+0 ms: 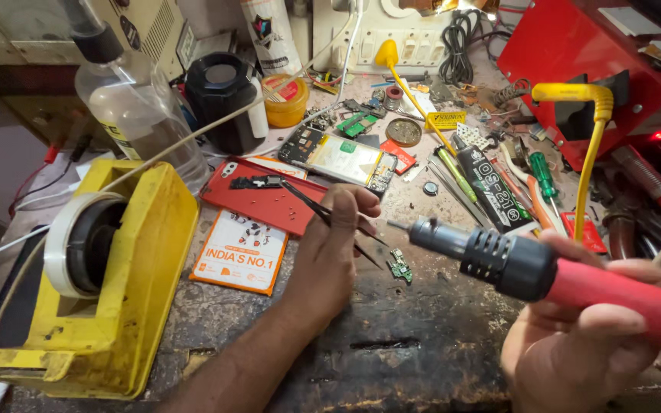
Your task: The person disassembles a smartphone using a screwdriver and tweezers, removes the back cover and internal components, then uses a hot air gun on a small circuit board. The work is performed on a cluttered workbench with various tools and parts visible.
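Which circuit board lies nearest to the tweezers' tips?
The small green circuit board beside the left hand; the opened phone and green board lie farther back.

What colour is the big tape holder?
The tape dispenser is yellow, seen clearly in the head view.

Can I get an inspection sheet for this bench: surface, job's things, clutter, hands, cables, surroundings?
Surface: worn, scorched bench top.
Job's things: small green circuit board under tweezers; red hot-air tool nozzle aimed at it.
Clutter: yellow tape dispenser, red phone cover, opened phone, screwdrivers.
Hands: left hand grips tweezers; right hand grips hot-air tool.
Cables: yellow cable, white cord.
Surroundings: red equipment case, clear bottle.
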